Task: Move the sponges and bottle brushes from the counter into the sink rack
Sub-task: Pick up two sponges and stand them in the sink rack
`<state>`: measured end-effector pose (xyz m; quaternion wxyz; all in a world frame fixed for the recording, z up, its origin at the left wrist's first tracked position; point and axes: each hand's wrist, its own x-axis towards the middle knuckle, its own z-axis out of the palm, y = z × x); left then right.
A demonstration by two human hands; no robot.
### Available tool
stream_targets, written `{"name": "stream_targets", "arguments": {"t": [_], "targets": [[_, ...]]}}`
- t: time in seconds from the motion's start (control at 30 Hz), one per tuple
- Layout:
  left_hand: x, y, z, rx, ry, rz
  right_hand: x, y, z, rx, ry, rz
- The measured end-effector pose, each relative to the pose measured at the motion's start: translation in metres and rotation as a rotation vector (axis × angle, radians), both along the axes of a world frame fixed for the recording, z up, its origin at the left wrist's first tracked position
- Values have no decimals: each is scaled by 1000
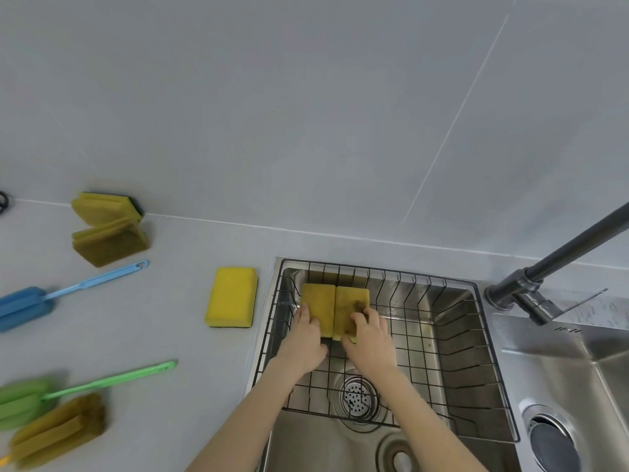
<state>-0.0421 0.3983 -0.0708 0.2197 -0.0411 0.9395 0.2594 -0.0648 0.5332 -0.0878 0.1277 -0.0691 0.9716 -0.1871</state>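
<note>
Two worn yellow sponges lie side by side at the back left of the black wire sink rack point(476, 362). My left hand point(304, 338) rests on the left sponge point(318, 306) and my right hand point(369, 335) on the right sponge point(350, 308), fingers curled over their near ends. On the counter just left of the sink lies a bright yellow sponge point(231, 296). Two more worn sponges point(109, 228) sit at the back left. A blue bottle brush point(51, 298), a green bottle brush point(68, 391) and a brownish-yellow bottle brush point(56, 430) lie at the left edge.
The rack sits inside a steel sink point(340, 447) with a round drain point(357, 396). A dark faucet point(544, 277) rises at the right, beside a second basin point(578, 386). A tiled wall stands behind the grey counter point(163, 335).
</note>
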Motion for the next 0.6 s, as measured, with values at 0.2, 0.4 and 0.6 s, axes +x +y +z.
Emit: {"name": "stream_targets", "arguments": {"t": [0.2,0.4,0.6], "targets": [[17,-20,31,191,194,161,-1,-9,29,-209,89,-58],[50,-84,77,365,386,469,21,-61,83,-669,-8,-5],[90,-176,92,208,523,568,40,-144,112,-821,-66,154]]}}
